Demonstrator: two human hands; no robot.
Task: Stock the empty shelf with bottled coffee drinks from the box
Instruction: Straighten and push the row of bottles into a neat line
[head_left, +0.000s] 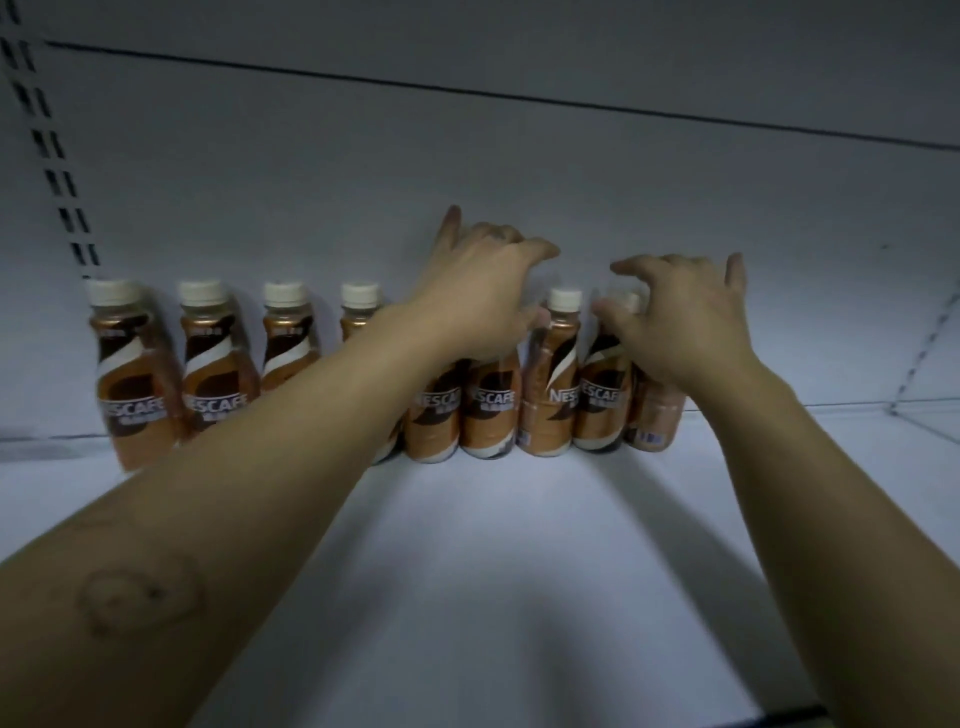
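White shelf (467, 545) carries our row of Nescafé bottles (218, 374) along its back panel. Our left hand (483, 291) curls loosely over two bottles' tops, while our right hand (680, 322) closes its fingers (602, 312) around the bottle at the row's right end (602, 405).

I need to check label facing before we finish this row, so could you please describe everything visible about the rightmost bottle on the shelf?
The rightmost brown plastic coffee bottle stands upright at the back of the white metal shelf, ending the row. Its label is turned away: a barcode and small print show instead of the logo. Its cap is hidden behind the right hand, which is draped over its top and that of the neighbouring bottle, which it stands close against.
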